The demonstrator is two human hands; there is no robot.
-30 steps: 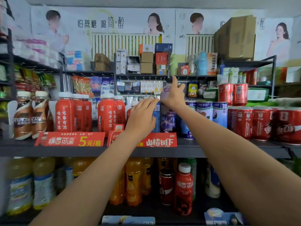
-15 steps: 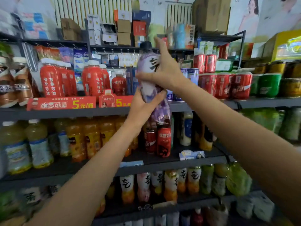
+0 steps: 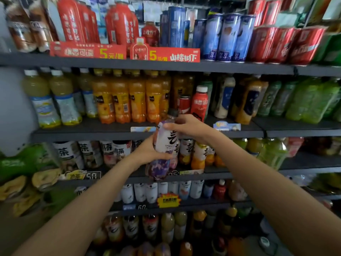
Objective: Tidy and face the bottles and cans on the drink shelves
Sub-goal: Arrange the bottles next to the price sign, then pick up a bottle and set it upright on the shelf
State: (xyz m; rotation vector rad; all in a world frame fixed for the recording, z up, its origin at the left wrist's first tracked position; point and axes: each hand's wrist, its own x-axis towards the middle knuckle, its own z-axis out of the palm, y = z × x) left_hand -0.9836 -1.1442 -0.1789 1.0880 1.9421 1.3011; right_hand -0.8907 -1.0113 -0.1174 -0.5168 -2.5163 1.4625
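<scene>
I hold a purple-and-white labelled bottle (image 3: 166, 148) with a dark cap in both hands, in front of the third shelf (image 3: 212, 174). My left hand (image 3: 147, 154) wraps round its lower body. My right hand (image 3: 188, 125) grips its upper part just below the cap. The bottle stands nearly upright, its label turned toward me. Behind it stands a row of similar white-labelled bottles (image 3: 198, 154) with orange bottoms.
Red bottles (image 3: 73, 21), blue cans (image 3: 227, 37) and red cans (image 3: 287, 45) fill the top shelf. Orange juice bottles (image 3: 129, 98), a red can (image 3: 184, 104) and green bottles (image 3: 313, 100) sit on the second. White bottles (image 3: 151, 193) line a lower shelf. Green packs (image 3: 22, 161) stand at left.
Both hands have brought the purple bottle down from the top shelf level to the third shelf level. The view has tilted downward, showing lower shelves.
</scene>
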